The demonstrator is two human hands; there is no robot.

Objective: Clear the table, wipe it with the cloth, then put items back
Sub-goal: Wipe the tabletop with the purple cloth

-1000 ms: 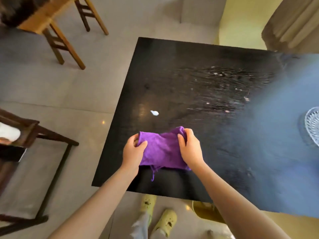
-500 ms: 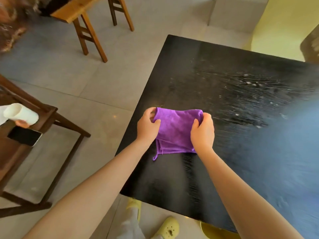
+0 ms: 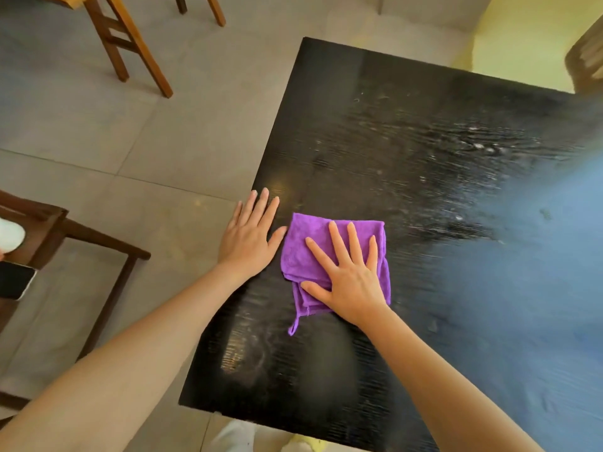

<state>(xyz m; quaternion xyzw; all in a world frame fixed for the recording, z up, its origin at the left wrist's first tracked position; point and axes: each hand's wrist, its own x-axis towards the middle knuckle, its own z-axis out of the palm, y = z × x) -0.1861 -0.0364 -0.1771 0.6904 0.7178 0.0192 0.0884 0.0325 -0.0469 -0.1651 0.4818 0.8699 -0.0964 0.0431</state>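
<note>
A folded purple cloth (image 3: pixel 306 243) lies flat on the black table (image 3: pixel 408 151) near its left edge. My right hand (image 3: pixel 349 275) presses flat on the cloth with fingers spread. Just left of the cloth, my left hand (image 3: pixel 249 236) rests palm down at the table's left edge, its thumb touching the cloth's side. White streaks and crumbs show on the tabletop beyond the cloth.
A dark wooden side table (image 3: pixel 49 230) stands to the left with a phone (image 3: pixel 14 283) and a white cup (image 3: pixel 9 234) on it. Wooden chair legs (image 3: pixel 130 44) stand at the far left. Grey floor tiles lie between them.
Both hands let go of the cloth's corners and flattened out. The right hand now lies on top of the cloth, and the left has moved off it onto the table edge.
</note>
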